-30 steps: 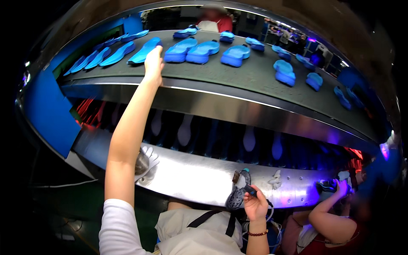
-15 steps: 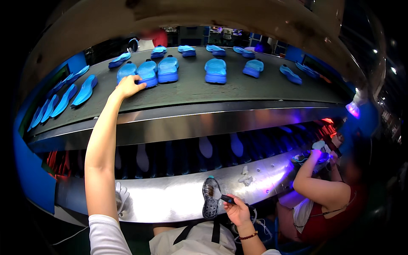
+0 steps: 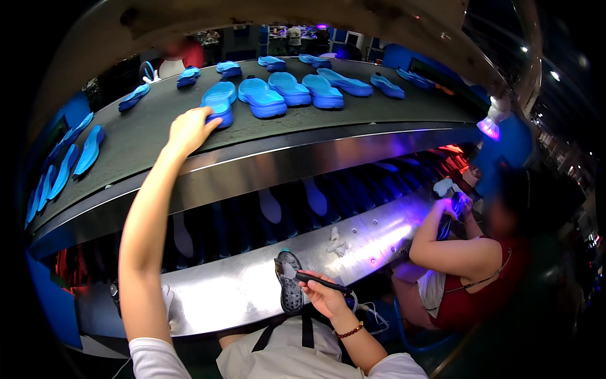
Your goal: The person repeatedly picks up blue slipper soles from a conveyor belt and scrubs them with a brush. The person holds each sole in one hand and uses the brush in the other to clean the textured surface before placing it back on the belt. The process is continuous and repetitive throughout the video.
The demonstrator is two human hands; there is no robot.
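Observation:
My left hand [image 3: 191, 132] reaches over the upper belt, thumb and fingers closed around the near end of a blue shoe sole [image 3: 219, 96]. Several similar blue soles [image 3: 262, 99] lie close together to its right. Low in the middle, my right hand [image 3: 326, 295] grips the black handle of a brush [image 3: 320, 282]. The brush's pale bristles touch the upper part of a dark speckled shoe sole [image 3: 291, 295], which lies on the steel ledge. This sole's surface has small round dimples.
More blue soles line the belt's far side and left end [image 3: 63, 172]. Dark and pale soles fill the lower slot [image 3: 271, 206]. On the steel ledge [image 3: 214, 303] sits a crumpled white thing [image 3: 336, 242]. At right a co-worker [image 3: 467, 259] works under a glowing lamp [image 3: 490, 123].
The view has shifted and tilted. The soles by my left hand have moved right, closer to their neighbours, while the far row appears further left. The brush has moved up the dark sole.

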